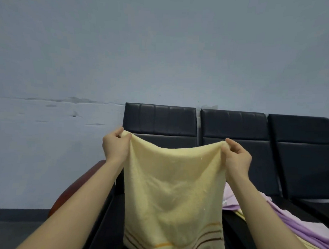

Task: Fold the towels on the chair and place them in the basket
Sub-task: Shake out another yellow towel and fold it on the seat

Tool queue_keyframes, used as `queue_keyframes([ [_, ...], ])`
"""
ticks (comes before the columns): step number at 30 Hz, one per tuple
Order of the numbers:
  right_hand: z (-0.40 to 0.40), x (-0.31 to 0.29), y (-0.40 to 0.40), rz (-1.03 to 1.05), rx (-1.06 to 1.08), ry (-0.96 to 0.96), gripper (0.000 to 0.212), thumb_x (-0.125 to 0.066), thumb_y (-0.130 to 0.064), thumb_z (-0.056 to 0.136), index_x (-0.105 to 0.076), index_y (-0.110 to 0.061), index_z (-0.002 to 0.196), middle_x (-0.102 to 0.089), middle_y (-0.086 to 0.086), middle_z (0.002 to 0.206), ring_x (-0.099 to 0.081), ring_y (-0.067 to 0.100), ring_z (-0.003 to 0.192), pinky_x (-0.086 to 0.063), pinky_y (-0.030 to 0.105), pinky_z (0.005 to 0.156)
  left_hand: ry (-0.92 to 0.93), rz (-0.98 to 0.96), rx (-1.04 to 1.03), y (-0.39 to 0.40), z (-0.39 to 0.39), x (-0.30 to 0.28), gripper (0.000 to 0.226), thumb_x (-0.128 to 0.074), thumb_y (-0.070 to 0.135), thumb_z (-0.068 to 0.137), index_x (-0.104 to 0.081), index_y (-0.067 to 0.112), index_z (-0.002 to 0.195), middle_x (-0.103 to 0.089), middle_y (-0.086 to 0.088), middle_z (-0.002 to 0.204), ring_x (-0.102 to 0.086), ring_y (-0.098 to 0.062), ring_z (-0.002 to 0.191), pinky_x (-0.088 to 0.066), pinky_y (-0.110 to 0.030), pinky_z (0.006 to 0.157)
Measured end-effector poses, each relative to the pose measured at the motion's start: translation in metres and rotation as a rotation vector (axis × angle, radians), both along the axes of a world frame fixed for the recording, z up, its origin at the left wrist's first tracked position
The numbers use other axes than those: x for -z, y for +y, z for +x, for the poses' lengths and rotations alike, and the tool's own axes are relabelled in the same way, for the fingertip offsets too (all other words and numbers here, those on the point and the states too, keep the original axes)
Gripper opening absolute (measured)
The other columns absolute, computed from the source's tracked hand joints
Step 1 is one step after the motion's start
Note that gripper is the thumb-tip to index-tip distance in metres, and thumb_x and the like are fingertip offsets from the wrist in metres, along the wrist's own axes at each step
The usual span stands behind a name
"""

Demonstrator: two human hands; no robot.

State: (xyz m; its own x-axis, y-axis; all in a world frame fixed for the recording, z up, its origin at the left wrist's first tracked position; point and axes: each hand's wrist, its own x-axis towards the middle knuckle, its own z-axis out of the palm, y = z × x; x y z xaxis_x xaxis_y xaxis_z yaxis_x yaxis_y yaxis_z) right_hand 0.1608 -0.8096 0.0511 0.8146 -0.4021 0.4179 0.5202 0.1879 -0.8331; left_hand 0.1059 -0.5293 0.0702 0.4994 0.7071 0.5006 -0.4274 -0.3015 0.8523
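Note:
A pale yellow towel (173, 191) with brown and orange stripes near its lower edge hangs in the air in front of the black chair (160, 120). My left hand (115, 146) pinches its upper left corner. My right hand (237, 157) pinches its upper right corner. The top edge sags between the two hands. A purple towel (294, 220) lies on the seat at the right, with another pale yellow towel (308, 246) showing beneath it. No basket is in view.
The chair is a row of black padded seats against a grey-blue wall (162, 49). A reddish-brown armrest (73, 192) curves at the left end. Dark floor (12, 230) shows at the lower left.

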Motion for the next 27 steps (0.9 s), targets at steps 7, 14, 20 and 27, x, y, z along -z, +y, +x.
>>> queue_keyframes([
  [7, 0.009, 0.034, -0.007, -0.267, 0.160, 0.057, 0.021, -0.060, -0.008, 0.088, -0.070, -0.014, 0.105, -0.066, -0.004, 0.097, -0.059, 0.016, 0.099, -0.048, 0.036, 0.095, 0.241, 0.275, -0.112, 0.011, 0.009, 0.035, 0.027, -0.057, 0.009, 0.092, -0.066, 0.006, 0.116, -0.064, -0.012, 0.120, -0.056, -0.026, 0.114, -0.041, -0.032, 0.098],
  [14, 0.017, 0.063, -0.009, -0.409, 0.222, 0.083, 0.010, -0.060, -0.008, 0.090, -0.069, -0.011, 0.090, -0.056, 0.003, 0.106, -0.054, 0.018, 0.093, -0.037, 0.024, 0.079, 0.313, 0.398, -0.155, 0.018, 0.017, 0.067, 0.010, -0.061, 0.023, 0.092, -0.069, 0.016, 0.092, -0.057, -0.004, 0.104, -0.057, -0.021, 0.093, -0.041, -0.029, 0.076],
  [20, 0.029, 0.087, -0.009, -0.588, 0.271, 0.127, 0.013, -0.056, -0.013, 0.094, -0.067, -0.009, 0.099, -0.051, 0.003, 0.111, -0.048, 0.013, 0.089, -0.035, 0.029, 0.077, 0.414, 0.401, -0.184, 0.025, 0.029, 0.089, 0.011, -0.058, 0.025, 0.093, -0.067, 0.019, 0.091, -0.058, 0.003, 0.100, -0.057, -0.017, 0.087, -0.044, -0.033, 0.068],
  [27, 0.060, 0.097, 0.000, -0.586, 0.250, 0.118, 0.015, -0.053, -0.010, 0.096, -0.067, -0.007, 0.101, -0.053, 0.010, 0.117, -0.048, 0.013, 0.091, -0.036, 0.027, 0.081, 0.376, 0.241, -0.085, 0.024, 0.056, 0.095, 0.009, -0.057, 0.016, 0.094, -0.065, 0.014, 0.096, -0.063, 0.000, 0.089, -0.059, -0.017, 0.084, -0.044, -0.029, 0.070],
])
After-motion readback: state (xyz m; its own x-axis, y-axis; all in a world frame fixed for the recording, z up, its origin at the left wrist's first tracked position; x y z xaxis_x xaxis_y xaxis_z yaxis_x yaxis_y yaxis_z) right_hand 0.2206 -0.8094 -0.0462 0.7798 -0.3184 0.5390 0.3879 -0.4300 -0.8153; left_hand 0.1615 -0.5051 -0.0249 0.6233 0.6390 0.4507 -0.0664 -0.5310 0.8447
